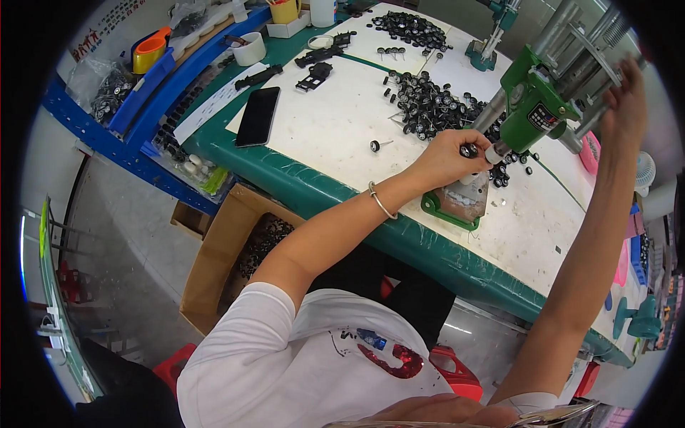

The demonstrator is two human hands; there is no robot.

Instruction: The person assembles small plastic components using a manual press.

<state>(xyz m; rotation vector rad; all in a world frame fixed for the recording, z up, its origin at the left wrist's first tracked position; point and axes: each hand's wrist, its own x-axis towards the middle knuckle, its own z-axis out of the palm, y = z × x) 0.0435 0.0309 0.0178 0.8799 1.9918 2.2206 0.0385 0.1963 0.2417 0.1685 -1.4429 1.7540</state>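
Note:
My left hand is closed on a small black toy wheel, pinched beneath the ram of a green hand press. The fingertips touch or nearly touch the pale tip under the ram. Below them is the green base of the press, partly covered by the hand. My right hand is raised beside the press's upper metal rods, its fingers smeared by motion; whether it grips a lever cannot be made out. Behind the left hand lies a heap of black wheels, some on thin metal axles.
A lone wheel on an axle and a black phone lie on the white table top. Black plastic chassis parts sit farther back. A second press stands at the far side. A cardboard box is below the table edge.

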